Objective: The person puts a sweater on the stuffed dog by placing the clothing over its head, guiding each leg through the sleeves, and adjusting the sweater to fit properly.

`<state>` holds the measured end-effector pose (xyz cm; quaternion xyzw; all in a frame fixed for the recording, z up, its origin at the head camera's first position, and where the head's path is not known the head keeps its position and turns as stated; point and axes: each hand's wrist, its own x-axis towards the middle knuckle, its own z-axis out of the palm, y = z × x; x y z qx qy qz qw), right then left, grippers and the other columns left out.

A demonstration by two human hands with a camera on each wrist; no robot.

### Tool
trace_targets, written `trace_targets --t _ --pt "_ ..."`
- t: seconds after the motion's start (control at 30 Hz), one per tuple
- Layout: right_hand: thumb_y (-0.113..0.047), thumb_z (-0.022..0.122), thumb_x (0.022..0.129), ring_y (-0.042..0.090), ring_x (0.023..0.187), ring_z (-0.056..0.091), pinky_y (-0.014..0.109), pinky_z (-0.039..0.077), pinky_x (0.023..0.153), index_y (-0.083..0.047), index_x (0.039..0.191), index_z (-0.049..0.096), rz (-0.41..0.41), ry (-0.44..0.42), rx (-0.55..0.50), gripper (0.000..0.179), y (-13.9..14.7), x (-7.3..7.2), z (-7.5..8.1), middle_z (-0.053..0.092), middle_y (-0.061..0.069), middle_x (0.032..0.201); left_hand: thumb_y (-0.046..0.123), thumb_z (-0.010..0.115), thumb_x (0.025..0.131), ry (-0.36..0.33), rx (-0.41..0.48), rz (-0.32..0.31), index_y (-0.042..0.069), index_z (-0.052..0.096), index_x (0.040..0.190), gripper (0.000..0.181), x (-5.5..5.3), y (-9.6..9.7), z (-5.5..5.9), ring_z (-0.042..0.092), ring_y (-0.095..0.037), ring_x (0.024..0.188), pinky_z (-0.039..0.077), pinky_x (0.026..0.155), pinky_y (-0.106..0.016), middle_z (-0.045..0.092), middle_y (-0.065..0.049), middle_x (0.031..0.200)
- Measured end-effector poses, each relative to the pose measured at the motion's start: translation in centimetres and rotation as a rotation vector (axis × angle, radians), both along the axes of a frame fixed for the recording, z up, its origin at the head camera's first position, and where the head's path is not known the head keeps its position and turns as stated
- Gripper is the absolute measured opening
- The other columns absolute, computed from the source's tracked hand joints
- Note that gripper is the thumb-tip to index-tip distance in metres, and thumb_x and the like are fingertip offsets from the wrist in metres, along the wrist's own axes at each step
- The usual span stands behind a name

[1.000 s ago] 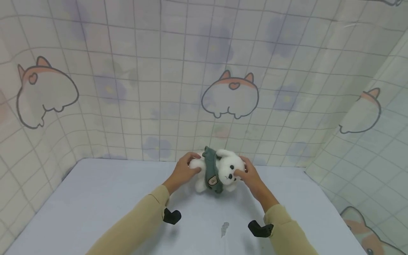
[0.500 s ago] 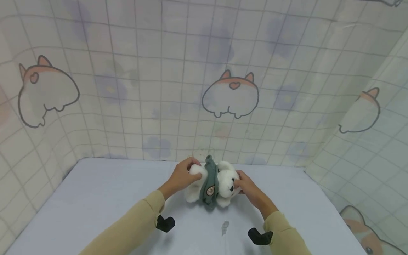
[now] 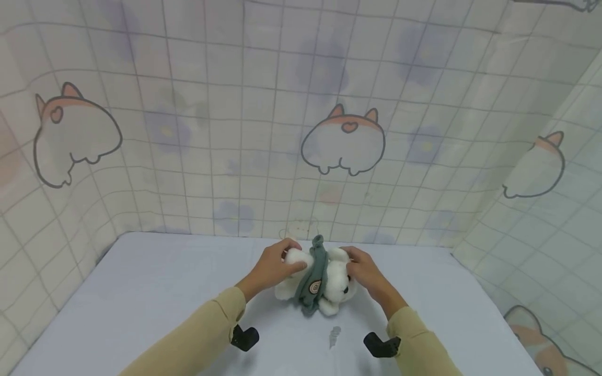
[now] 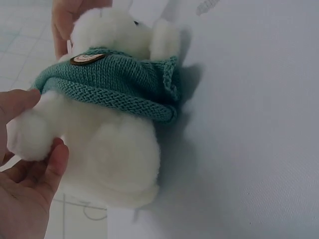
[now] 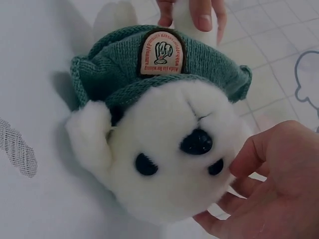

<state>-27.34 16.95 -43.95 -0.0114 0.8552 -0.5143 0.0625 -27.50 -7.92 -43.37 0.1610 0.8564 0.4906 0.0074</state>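
Near six o'clock in the head view, at the far part of a smooth white table (image 3: 164,292), a fluffy white plush dog (image 5: 159,114), tipped on its side. Head (image 3: 335,282) toward three o'clock, stubby legs (image 4: 32,137) toward nine. Round its middle, a green, coarse-knit sweater (image 4: 119,79) with rolled hem and arch-shaped patch (image 5: 162,54). At nine o'clock, left hand (image 3: 275,266), gripping one rounded leg. At three, right hand (image 3: 368,271), clasping the downy head between thumb and fingers, near a glossy black nose (image 5: 197,142). Toward twelve, rippled grid-print cloth (image 3: 254,120).
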Motion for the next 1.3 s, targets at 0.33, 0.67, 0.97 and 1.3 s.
trace_targets --t 0.33,0.67,0.97,1.3 --pt "-0.009 0.05 0.096 0.03 0.123 0.056 0.05 0.046 0.101 -0.016 0.126 0.063 0.077 0.153 0.039 0.033 -1.1 -1.0 2.4 0.06 0.005 0.134 0.027 0.079 0.08 0.015 -0.026 -0.047 0.015 0.06 0.117 0.044 0.2 -0.4 0.0 0.059 -0.018 0.092 0.052 0.066 -0.027 0.065 -0.004 0.112" --pt "-0.009 0.046 0.1 0.029 0.113 0.06 0.048 0.047 0.099 -0.016 0.119 0.068 0.142 0.192 0.035 0.03 -3.0 -1.8 3.7 0.064 0.005 0.127 0.015 0.078 0.081 0.067 -0.025 -0.081 0.011 0.057 0.123 0.048 0.5 -0.6 0.4 0.06 -0.018 0.091 0.052 0.065 -0.025 0.062 -0.004 0.121" --pt "-0.006 0.046 0.099 0.026 0.098 0.064 0.038 0.054 0.084 -0.01 0.109 0.07 0.106 0.192 0.114 0.027 -3.9 -2.1 4.0 0.069 0.009 0.114 0.013 0.078 0.081 0.1 -0.035 -0.075 0.014 0.057 0.122 0.047 0.5 -0.7 0.3 0.06 -0.017 0.091 0.052 0.065 -0.024 0.062 -0.004 0.122" --pt "-0.005 0.06 0.09 0.019 0.089 0.067 0.032 0.054 0.073 -0.01 0.099 0.07 0.074 0.148 0.269 0.014 -3.8 -1.9 3.8 0.073 0.009 0.099 0.013 0.078 0.081 0.086 -0.028 -0.057 0.016 0.057 0.121 0.046 0.6 -0.6 0.3 0.06 -0.016 0.091 0.051 0.064 -0.024 0.063 -0.003 0.121"
